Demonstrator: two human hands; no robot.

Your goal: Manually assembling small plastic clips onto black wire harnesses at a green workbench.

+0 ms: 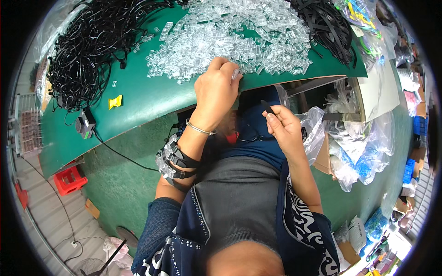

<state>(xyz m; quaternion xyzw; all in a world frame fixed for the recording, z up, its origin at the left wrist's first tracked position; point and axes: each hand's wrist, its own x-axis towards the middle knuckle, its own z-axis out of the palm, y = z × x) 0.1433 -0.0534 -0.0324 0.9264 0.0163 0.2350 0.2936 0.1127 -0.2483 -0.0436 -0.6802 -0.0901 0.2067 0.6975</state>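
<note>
My left hand [215, 89] is at the front edge of the green table, its fingers closed on a small clear plastic piece [235, 73]. Just beyond it spreads a large heap of clear plastic pieces [202, 48]. Off to the right, in front of the table edge, my right hand [286, 128] pinches a black strap [266, 106]; only its short upper end shows. Several black straps with clear pieces [177, 158] are looped around my left forearm, below a bracelet [200, 128].
A tangled pile of black cords [83, 60] covers the table's far left, and black straps [327, 30] lie far right. Nearer on the left are a yellow wrapped packet [115, 101] and a small black device [85, 123] with a cable. Plastic bags [363, 152] hang at right.
</note>
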